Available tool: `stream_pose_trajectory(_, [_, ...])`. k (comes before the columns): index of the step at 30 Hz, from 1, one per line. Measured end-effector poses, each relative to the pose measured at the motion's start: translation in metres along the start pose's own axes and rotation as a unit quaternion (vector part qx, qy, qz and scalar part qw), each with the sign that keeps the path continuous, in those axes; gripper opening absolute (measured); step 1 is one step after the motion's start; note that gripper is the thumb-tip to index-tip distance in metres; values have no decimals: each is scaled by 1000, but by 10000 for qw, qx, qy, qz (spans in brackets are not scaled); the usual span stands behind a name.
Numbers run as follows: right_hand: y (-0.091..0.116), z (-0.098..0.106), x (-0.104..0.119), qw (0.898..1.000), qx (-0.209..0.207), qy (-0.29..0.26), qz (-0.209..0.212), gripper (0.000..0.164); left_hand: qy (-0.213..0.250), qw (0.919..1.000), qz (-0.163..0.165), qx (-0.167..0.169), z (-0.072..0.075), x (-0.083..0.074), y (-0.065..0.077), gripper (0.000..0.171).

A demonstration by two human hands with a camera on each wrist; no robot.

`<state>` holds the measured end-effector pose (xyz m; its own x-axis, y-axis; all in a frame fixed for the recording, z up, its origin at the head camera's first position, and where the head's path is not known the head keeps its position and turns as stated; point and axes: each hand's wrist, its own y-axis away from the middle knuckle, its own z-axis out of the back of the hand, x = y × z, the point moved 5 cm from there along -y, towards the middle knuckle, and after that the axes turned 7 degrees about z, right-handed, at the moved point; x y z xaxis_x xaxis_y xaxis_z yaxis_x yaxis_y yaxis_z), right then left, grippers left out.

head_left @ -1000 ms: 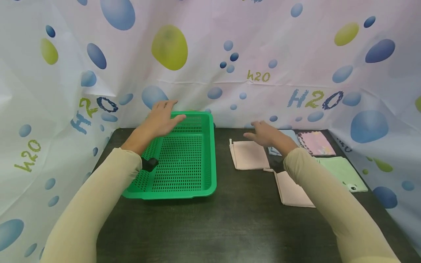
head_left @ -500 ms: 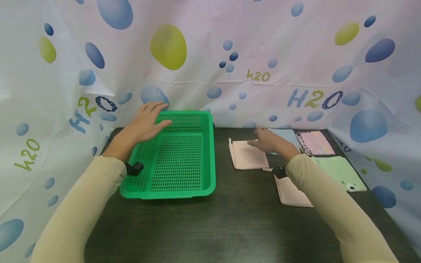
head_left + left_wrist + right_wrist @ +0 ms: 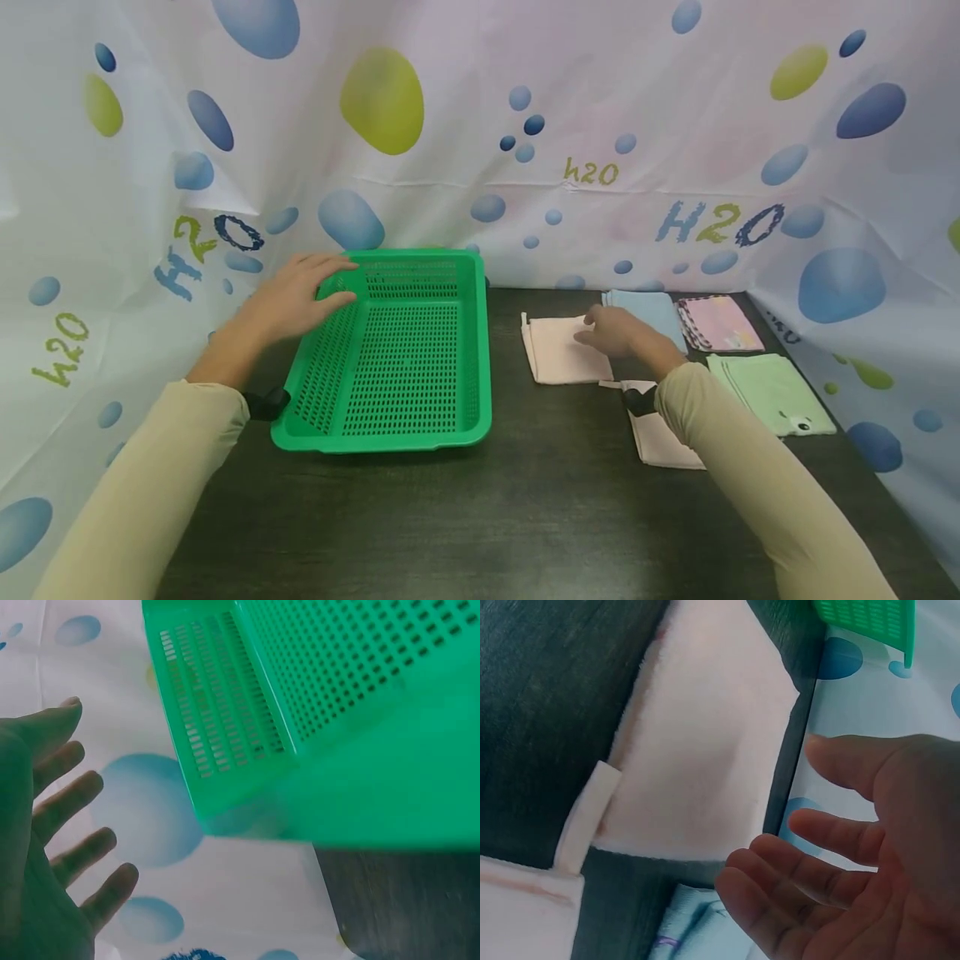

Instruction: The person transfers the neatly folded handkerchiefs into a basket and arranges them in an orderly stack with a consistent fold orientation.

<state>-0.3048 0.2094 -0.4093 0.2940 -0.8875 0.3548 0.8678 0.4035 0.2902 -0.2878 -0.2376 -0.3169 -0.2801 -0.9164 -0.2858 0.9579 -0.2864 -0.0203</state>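
Note:
A green perforated plastic basket (image 3: 405, 367) sits on the dark table, left of centre. My left hand (image 3: 294, 293) hovers over its left rim with fingers spread; in the left wrist view that hand (image 3: 56, 817) holds nothing and appears apart from the basket. Above the right part of a folded pale pink cloth (image 3: 566, 354) is my right hand (image 3: 615, 332). Its fingers bend loosely around nothing in the right wrist view, beside the cloth (image 3: 697, 742). A second pale pink cloth (image 3: 660, 442) lies nearer, partly hidden by my right forearm.
Right of my right hand lie a folded light blue cloth (image 3: 648, 312), a pink patterned cloth (image 3: 722, 323) with a checked edge, and a green cloth (image 3: 772, 392). A printed white sheet (image 3: 480, 125) borders the table (image 3: 465, 525) at the back and sides.
My left hand has moved left and down, from over the basket to its left rim. The right hand has shifted slightly right and lower over the pink cloth. The basket and cloths stay put.

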Motion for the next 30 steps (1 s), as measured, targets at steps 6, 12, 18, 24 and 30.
stream_pose_trajectory(6, [1,-6,-2,10000,28,-84,-46,54,-114,9998,7,-187,2,15,12,49])
stream_pose_trajectory(12, [2,-10,-3,9998,-15,-165,-148,55,-116,9995,46,-290,0,28,21,48])
stream_pose_trajectory(18, [5,-15,-8,9992,-65,-167,-360,54,305,9992,105,-215,-8,40,32,46])
stream_pose_trajectory(24, [6,-19,-15,9986,-182,-117,-481,55,397,9989,166,-192,-18,52,41,48])
stream_pose_trajectory(30, [5,-25,-17,9973,-162,-338,-627,62,392,9990,168,-157,-27,60,47,46])
